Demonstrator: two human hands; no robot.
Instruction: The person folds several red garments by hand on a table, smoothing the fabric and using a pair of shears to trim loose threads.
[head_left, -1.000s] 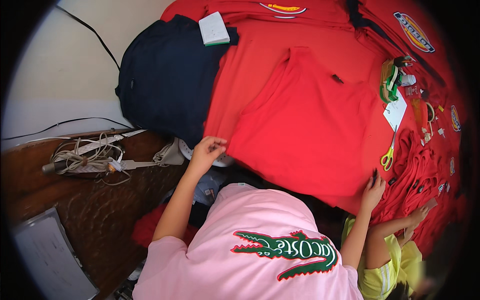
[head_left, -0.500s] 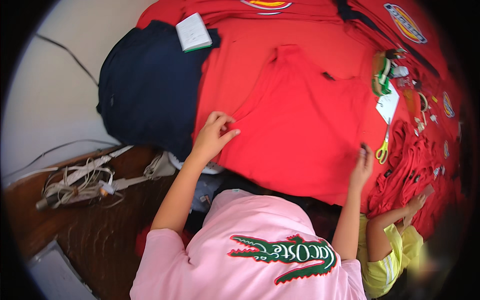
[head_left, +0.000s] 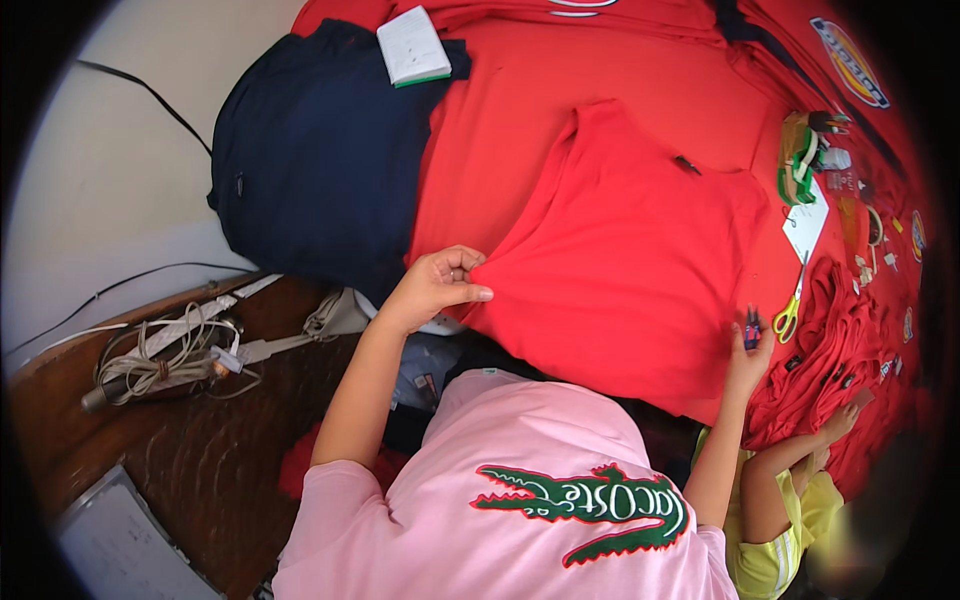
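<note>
A red sleeveless garment (head_left: 620, 270) lies spread out in front of me, its neckline away from me and a small dark label at the neck. My left hand (head_left: 437, 288) pinches its left edge between thumb and fingers. Near the lower right edge of the garment, my right hand (head_left: 748, 360) is closed around a small pair of thread snips (head_left: 752, 328) with dark points and a coloured grip. The points face away from me, above the red cloth.
Yellow-handled scissors (head_left: 789, 318), a white tag (head_left: 806, 222) and crumpled red garments (head_left: 825, 325) lie right. A notebook (head_left: 413, 48) rests over dark navy cloth (head_left: 320, 160). Another person's hand (head_left: 840, 424) works at lower right. Tangled cables (head_left: 170, 355) lie on wood at left.
The view has shifted, so most things sit further right. My left fingers have closed more firmly on the garment's edge, drawing it taut. The snips in my right hand now show more plainly.
</note>
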